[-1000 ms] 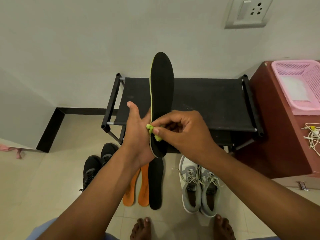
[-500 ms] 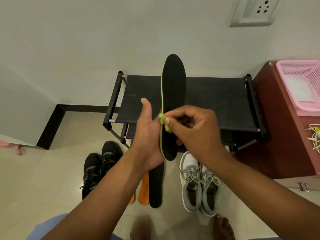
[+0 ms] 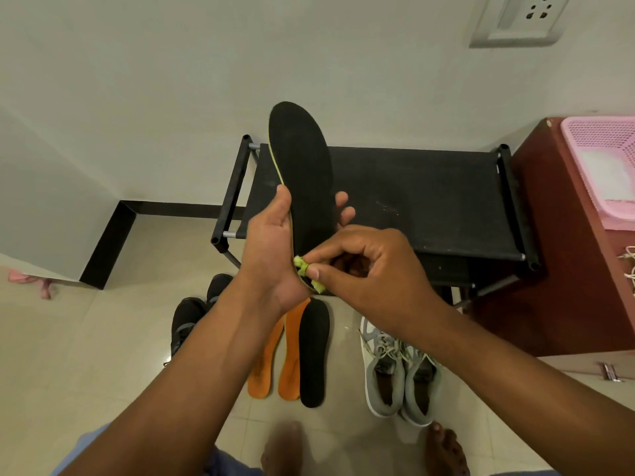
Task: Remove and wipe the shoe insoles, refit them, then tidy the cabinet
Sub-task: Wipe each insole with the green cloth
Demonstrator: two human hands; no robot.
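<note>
Insole [image 3: 302,176] is standing upright, left hand [image 3: 271,249] gripping it; right hand [image 3: 367,266] is pinching a green cloth [image 3: 304,266], hiding the heel at 6 o'clock.

black insole [image 3: 302,173] turned face-on, green cloth [image 3: 304,267] moved down to its heel, left hand [image 3: 271,249] fingers now wrapped behind
</note>
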